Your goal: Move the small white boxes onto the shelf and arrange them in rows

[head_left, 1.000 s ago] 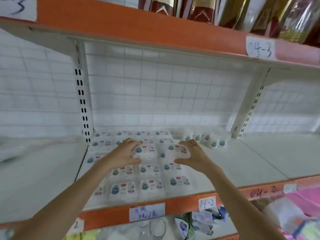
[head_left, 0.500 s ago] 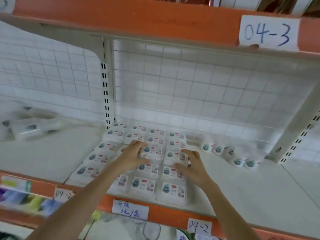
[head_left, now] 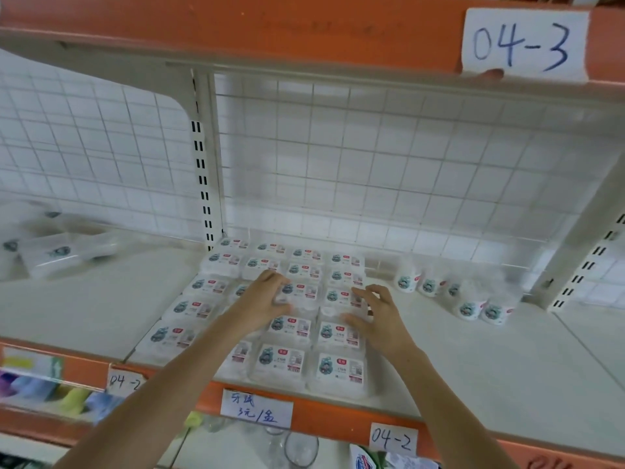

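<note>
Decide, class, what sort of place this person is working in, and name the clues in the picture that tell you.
Most likely a shop aisle or stockroom. Clues: orange-edged metal shelving with handwritten location tags like 04-3, a handwritten price label on the shelf edge, and many identical small white boxes laid in rows under both hands.
</note>
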Available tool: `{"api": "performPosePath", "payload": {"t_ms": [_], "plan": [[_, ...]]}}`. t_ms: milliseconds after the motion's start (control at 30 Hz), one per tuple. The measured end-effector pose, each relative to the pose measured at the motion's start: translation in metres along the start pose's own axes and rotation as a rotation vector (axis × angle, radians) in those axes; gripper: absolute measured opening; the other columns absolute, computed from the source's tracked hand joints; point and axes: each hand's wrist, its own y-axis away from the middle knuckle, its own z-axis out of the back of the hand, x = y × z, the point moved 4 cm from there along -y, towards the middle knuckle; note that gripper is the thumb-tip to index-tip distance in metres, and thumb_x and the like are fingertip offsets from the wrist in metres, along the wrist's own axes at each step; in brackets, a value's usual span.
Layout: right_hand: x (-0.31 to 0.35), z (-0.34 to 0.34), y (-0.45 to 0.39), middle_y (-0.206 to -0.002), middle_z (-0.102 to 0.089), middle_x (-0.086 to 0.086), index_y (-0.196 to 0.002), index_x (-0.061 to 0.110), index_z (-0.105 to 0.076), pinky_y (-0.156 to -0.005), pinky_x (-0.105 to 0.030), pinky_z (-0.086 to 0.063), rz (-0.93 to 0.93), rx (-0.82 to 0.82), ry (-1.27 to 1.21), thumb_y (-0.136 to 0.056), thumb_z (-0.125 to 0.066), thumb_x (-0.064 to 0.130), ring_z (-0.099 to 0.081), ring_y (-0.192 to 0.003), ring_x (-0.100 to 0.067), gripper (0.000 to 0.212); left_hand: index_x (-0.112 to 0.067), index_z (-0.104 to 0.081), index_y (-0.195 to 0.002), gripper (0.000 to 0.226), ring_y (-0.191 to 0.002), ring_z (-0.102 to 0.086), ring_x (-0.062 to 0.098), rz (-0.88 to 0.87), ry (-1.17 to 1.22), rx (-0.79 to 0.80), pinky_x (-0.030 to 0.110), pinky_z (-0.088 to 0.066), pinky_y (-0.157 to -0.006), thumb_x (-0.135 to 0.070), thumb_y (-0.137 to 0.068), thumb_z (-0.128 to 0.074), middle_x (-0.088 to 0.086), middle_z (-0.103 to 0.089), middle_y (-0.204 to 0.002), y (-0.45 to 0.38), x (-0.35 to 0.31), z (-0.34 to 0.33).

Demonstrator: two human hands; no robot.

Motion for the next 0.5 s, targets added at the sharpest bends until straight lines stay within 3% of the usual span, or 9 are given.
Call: {"api": "performPosePath", "payload": {"t_ms": [300, 500], "plan": [[0.006, -0.002, 0.004, -0.136, -0.033, -0.003, -0.133, 0.015, -0.045, -0.093, -0.015, -0.033, -0.041, -0.007, 0.019, -0.084, -0.066, 0.03, -0.04, -0.105, -0.008, 0.056, -0.008, -0.042, -0.131, 0.054, -0.113, -0.046, 0.016, 0.014, -0.014, 0.019, 0.018, -0.033, -0.087, -0.025, -0.085, -0.064, 0.006, -0.041, -0.129, 0.002, -0.007, 0.002], [0.011, -0.006, 0.004, -0.143, -0.025, -0.003, -0.143, 0.02, -0.028, -0.102, -0.027, -0.037, -0.122, 0.017, 0.005, -0.082, -0.068, 0.032, -0.036, -0.128, -0.019, 0.074, -0.009, -0.034, -0.136, 0.062, -0.116, -0.046, 0.02, 0.034, -0.001, 0.031, 0.023, -0.035, -0.091, -0.025, -0.084, -0.065, 0.009, -0.037, -0.137, 0.001, -0.007, 0.003]]}}
